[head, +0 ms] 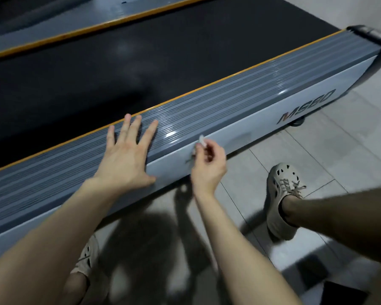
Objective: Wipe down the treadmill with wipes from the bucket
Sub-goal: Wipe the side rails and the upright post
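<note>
The treadmill runs diagonally across the view, with a black belt (141, 69) and a ribbed grey side rail (240, 89) edged in orange. My left hand (125, 159) lies flat on the rail, fingers spread. My right hand (209, 164) is in front of the pale side panel (262, 119), pinching a small white scrap (201, 139) between thumb and fingertips. The scrap is blurred, and I cannot tell whether it is a wipe. No bucket is in view.
Grey floor tiles (317, 150) lie beside the treadmill. My two feet in beige perforated clogs stand close to it, the right foot (282, 199) and the left foot (86, 258). A black end cap (370, 36) closes the rail at the far right.
</note>
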Available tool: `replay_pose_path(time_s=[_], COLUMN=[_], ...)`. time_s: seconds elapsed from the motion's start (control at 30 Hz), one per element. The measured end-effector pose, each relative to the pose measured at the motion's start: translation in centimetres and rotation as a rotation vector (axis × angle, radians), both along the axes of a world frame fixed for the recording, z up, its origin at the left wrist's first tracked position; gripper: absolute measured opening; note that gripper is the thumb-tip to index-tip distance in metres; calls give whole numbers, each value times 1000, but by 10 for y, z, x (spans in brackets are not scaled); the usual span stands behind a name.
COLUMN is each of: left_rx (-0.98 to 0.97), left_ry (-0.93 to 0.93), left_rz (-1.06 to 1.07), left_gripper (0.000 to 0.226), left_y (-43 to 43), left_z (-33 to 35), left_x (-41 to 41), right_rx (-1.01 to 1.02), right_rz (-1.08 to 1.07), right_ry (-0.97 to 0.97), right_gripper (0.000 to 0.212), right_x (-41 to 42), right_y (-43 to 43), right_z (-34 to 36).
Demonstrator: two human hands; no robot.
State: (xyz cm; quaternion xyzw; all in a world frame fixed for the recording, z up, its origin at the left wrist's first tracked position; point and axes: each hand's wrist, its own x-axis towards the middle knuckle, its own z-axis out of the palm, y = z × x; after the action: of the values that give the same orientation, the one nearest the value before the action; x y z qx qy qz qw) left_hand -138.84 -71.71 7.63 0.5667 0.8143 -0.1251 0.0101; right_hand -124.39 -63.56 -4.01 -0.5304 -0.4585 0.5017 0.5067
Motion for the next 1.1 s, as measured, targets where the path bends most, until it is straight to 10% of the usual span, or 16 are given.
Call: replay_pose_path(time_s=[0.17,0.4,0.67,0.93,1.1], left_rx=[-42,12,91,172,189], left_ry=[-6,-31,-101,-166,-153], left_rz=[-140,-229,-236,-233,-227], left_gripper=[152,142,109,83,82], left_y=[69,98,97,97,98], left_z=[-16,-41,-46,-54,-60], left_x=[4,-6,-10,-15,-17], right_rx=[-58,88,-137,56,-37], right_rz=[-264,16,-397,-19,-191], right_ry=[-122,-47,-134,-116,-160], right_gripper=[16,25,21,26,23], right_x=[46,-14,50,-47,-20], right_y=[110,-31,148,-78,-2], right_z=[-9,-12,-43,-16,-24])
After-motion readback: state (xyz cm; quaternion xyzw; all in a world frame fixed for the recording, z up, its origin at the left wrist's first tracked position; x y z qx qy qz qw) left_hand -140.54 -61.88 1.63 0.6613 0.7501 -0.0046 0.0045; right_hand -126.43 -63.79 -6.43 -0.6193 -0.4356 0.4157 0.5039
